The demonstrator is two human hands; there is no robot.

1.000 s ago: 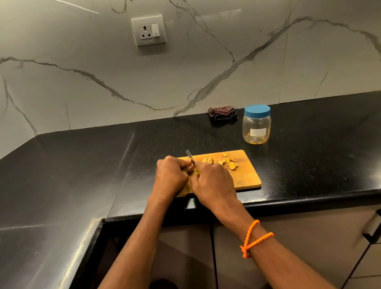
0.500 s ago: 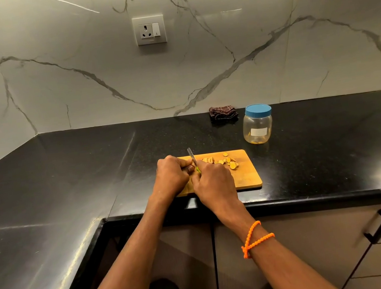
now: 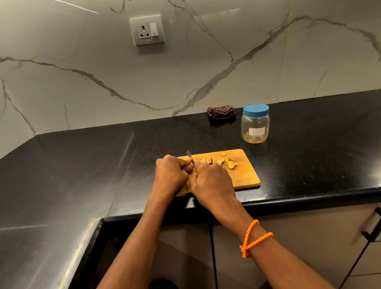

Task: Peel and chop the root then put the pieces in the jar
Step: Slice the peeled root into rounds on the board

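Both forearms reach forward over the counter [image 3: 67, 187] edge, the fists meeting at the left end of the board [image 3: 243, 176]. Left hand [image 3: 170, 175], fingers curled, grip hidden beneath; whether it holds the root cannot be told. Right hand [image 3: 211, 183] grips the knife [image 3: 190, 157], blade up; slices [image 3: 224, 160] lie on the board, the lidded jar [image 3: 255, 124] beyond it.
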